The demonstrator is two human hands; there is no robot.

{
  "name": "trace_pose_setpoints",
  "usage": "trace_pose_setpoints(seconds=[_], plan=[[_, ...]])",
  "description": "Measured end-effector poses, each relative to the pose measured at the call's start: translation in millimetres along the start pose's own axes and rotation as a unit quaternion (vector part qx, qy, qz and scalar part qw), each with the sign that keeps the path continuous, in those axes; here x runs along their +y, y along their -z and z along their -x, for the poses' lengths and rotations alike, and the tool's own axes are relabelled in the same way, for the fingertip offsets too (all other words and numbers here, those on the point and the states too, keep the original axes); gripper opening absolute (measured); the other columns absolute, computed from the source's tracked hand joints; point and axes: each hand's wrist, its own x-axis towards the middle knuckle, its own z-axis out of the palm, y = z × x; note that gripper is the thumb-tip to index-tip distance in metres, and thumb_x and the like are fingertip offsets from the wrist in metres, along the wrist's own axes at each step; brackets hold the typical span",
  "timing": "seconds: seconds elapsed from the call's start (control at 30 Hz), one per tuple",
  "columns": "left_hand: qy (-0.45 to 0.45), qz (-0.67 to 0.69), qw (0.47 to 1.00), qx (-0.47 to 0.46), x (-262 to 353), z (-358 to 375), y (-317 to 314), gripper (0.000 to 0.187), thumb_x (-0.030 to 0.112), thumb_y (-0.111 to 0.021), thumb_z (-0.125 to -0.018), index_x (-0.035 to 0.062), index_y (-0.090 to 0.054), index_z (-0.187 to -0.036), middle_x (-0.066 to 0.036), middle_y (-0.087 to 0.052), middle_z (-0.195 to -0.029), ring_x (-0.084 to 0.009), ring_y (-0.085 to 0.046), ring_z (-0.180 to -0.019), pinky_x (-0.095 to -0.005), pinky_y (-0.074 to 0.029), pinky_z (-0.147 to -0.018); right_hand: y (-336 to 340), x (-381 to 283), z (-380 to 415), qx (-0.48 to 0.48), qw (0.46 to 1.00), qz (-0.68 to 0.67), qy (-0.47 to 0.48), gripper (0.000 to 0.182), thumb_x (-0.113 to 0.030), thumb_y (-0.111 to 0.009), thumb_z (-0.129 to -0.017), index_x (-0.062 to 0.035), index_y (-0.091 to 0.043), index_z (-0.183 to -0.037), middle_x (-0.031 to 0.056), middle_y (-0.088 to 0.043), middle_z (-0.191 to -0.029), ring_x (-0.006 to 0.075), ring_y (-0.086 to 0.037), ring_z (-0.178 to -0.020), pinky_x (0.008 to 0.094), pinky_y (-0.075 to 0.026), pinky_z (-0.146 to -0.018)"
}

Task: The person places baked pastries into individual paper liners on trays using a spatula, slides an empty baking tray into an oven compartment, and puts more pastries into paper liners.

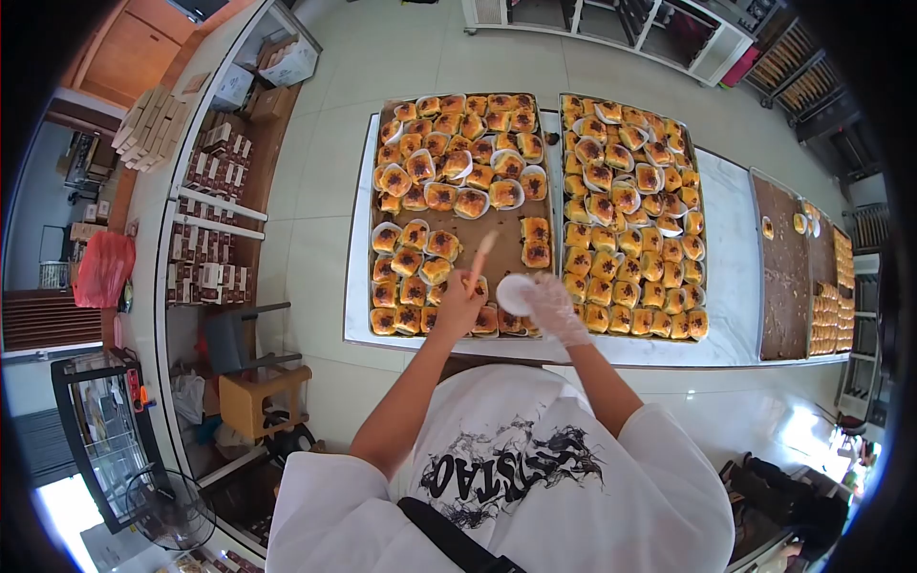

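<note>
My left hand, bare, is closed around the handle of a slim spatula-like tool with a pale tip, tilted up over the bare middle of the left baking tray. My right hand, in a clear plastic glove, grips a round white paper cup above the tray's near side. Rows of golden buns with dark topping fill much of this tray, many seated in white paper cups. Two joined buns sit by its right edge. Both hands partly hide the nearest row.
A second tray of buns lies close on the right, on the same white table. Farther right, a brown tray bears a few buns. A counter with stacked boxes and a stool stand to the left.
</note>
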Motion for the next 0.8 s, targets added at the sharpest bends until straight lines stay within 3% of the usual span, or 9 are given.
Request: trace_pose_setpoints(seconds=[0.1, 0.17, 0.27, 0.4, 0.53, 0.63, 0.67, 0.77, 0.8], plan=[[0.286, 0.213, 0.901, -0.246, -6.0, -15.8, -3.4, 0.022, 0.004, -0.048, -0.085, 0.0002, -0.047, -0.106, -0.007, -0.052, -0.063, -0.0175, -0.051, -0.049, -0.0333, -0.041, -0.044, 45.0, 6.1, -28.3, 0.119, 0.992, 0.051, -0.008, 0.021, -0.016, -0.053, -0.083, -0.0063, -0.060, -0.100, 0.0155, -0.059, -0.100, 0.0292, -0.054, -0.100, 0.0429, -0.042, -0.085], [0.313, 0.256, 0.863, -0.301, -16.2, -24.5, -23.9, 0.018, 0.005, -0.044, -0.089, 0.0007, -0.048, -0.106, -0.007, -0.051, -0.061, -0.0134, -0.049, -0.047, -0.0272, -0.035, -0.039, 74.6, -6.0, -53.8, 0.149, 0.983, -0.067, -0.089, 0.022, -0.017, -0.053, -0.081, -0.0058, -0.061, -0.099, 0.0154, -0.058, -0.100, 0.0277, -0.054, -0.100, 0.0429, -0.042, -0.084], [0.340, 0.369, 0.825, -0.261, -6.1, -36.1, -64.5, 0.016, 0.006, -0.044, -0.091, 0.0003, -0.049, -0.106, -0.008, -0.050, -0.066, -0.0098, -0.042, -0.046, -0.0221, -0.031, -0.037, 66.1, 19.3, -91.4, -0.147, 0.979, 0.122, -0.068, 0.029, -0.018, -0.052, -0.084, -0.0043, -0.057, -0.108, 0.0172, -0.055, -0.106, 0.0294, -0.052, -0.103, 0.0394, -0.041, -0.088], [0.388, 0.501, 0.710, -0.308, -18.8, -48.3, -58.0, 0.017, 0.007, -0.045, -0.092, 0.0012, -0.050, -0.106, -0.005, -0.047, -0.066, -0.0067, -0.038, -0.045, -0.0203, -0.028, -0.037, 58.7, 34.2, -91.2, -0.101, 0.956, 0.242, 0.133, 0.035, -0.016, -0.047, -0.086, -0.0028, -0.051, -0.118, 0.0152, -0.053, -0.113, 0.0297, -0.049, -0.109, 0.0347, -0.039, -0.096], [0.348, 0.367, 0.789, -0.349, -23.0, -18.5, -18.3, 0.018, 0.009, -0.045, -0.092, 0.0025, -0.051, -0.108, -0.004, -0.050, -0.067, -0.0060, -0.037, -0.044, -0.0195, -0.028, -0.038, 71.7, 16.5, -91.4, -0.335, 0.934, 0.112, 0.057, 0.037, -0.016, -0.046, -0.086, -0.0040, -0.050, -0.120, 0.0166, -0.052, -0.116, 0.0314, -0.047, -0.113, 0.0349, -0.037, -0.097], [0.304, 0.400, 0.797, -0.336, -15.8, 6.6, 12.2, 0.021, 0.010, -0.047, -0.092, 0.0030, -0.050, -0.112, -0.004, -0.052, -0.067, -0.0061, -0.038, -0.044, -0.0196, -0.029, -0.038, 53.0, 28.7, -72.9, -0.204, 0.947, 0.248, 0.027, 0.037, -0.014, -0.051, -0.081, -0.0070, -0.056, -0.117, 0.0157, -0.055, -0.114, 0.0291, -0.048, -0.114, 0.0346, -0.036, -0.100], [0.304, 0.397, 0.803, -0.325, -12.8, 12.0, 22.1, 0.023, 0.011, -0.048, -0.092, 0.0038, -0.050, -0.114, -0.004, -0.052, -0.067, -0.0065, -0.040, -0.045, -0.0198, -0.030, -0.039, 45.8, 31.9, -60.1, -0.021, 0.994, 0.032, -0.100, 0.033, -0.017, -0.050, -0.084, -0.0064, -0.056, -0.115, 0.0160, -0.057, -0.109, 0.0299, -0.050, -0.110, 0.0369, -0.039, -0.096], [0.277, 0.418, 0.812, -0.297, -1.7, 19.9, 35.2, 0.023, 0.011, -0.047, -0.092, 0.0040, -0.050, -0.113, -0.003, -0.053, -0.066, -0.0069, -0.041, -0.046, -0.0203, -0.031, -0.039, 41.7, 22.4, -61.0, -0.100, 0.992, 0.062, 0.034, 0.036, -0.023, -0.050, -0.086, -0.0038, -0.054, -0.117, 0.0158, -0.058, -0.106, 0.0293, -0.053, -0.106, 0.0353, -0.042, -0.092], [0.276, 0.423, 0.812, -0.291, -0.8, 19.2, 34.6, 0.023, 0.010, -0.046, -0.092, 0.0036, -0.050, -0.114, -0.003, -0.053, -0.066, -0.0074, -0.042, -0.046, -0.0210, -0.032, -0.039, 40.8, 3.6, -65.3, -0.118, 0.992, -0.044, -0.024, 0.041, -0.027, -0.053, -0.086, -0.0022, -0.052, -0.119, 0.0155, -0.058, -0.106, 0.0282, -0.054, -0.103, 0.0337, -0.042, -0.090]])
